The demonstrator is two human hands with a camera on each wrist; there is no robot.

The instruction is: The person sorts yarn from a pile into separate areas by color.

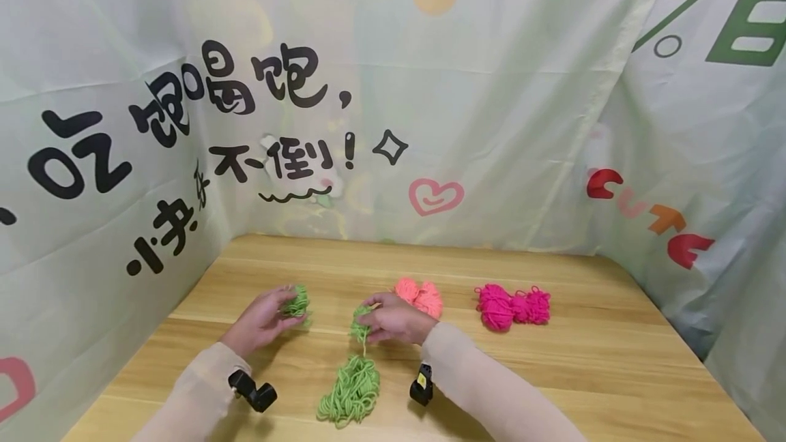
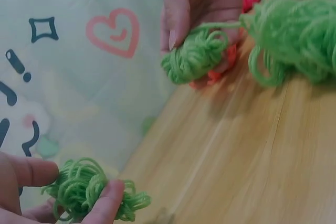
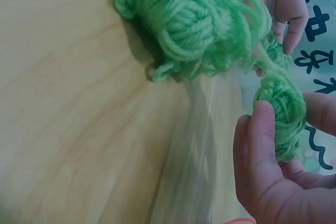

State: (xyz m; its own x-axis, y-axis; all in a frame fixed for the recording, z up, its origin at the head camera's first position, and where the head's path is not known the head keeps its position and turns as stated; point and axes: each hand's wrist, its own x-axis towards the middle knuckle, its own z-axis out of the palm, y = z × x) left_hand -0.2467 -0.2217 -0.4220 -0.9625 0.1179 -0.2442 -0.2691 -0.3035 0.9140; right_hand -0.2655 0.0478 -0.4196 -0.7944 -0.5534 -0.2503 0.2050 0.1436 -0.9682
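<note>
My left hand (image 1: 263,319) holds a small green yarn bundle (image 2: 81,190) between thumb and fingers, loose loops sticking out at its end. In my right hand (image 1: 396,319) is another small green yarn bundle (image 3: 283,116), pinched between thumb and fingers. A single strand runs from that bundle to a larger green yarn heap (image 1: 353,391) lying on the table in front of me, between my forearms. The two hands are apart, with bare wood between them in the head view.
Behind my right hand lies a coral yarn bundle (image 1: 424,297). Farther right is a magenta yarn bundle (image 1: 512,307), narrow at its middle. The wooden table (image 1: 589,360) meets printed cloth curtains (image 1: 381,108) at the back and sides.
</note>
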